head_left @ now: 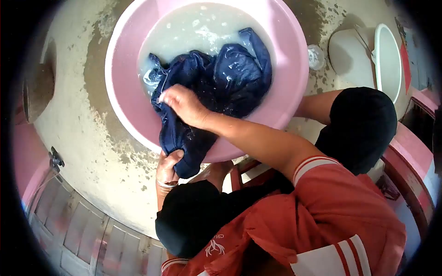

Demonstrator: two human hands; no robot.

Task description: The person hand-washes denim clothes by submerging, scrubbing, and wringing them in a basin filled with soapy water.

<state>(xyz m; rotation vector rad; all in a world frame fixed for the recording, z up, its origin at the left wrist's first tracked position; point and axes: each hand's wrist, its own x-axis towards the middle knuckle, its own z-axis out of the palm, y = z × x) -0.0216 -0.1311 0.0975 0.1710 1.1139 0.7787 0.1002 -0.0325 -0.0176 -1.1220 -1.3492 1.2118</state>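
Note:
A wet dark blue garment (193,69) lies bunched in a pink basin (124,87) of cloudy, sudsy water (207,27). One end of it is drawn over the basin's near rim. My left hand (168,166) grips that end, thumb on top, just outside the rim; its other fingers are mostly hidden by the cloth. Higher up the same stretch, my right hand (184,105) is closed against the fabric with curled fingers. Those fingertips are slightly blurred, and a small pale patch shows beside them.
A white bucket (387,62) with a handle stands at the right, near a small clear container (316,57). Wet patches mark the concrete floor (64,124). My knees (357,129) flank the basin's near side. Grey panelled boards (78,221) lie at lower left.

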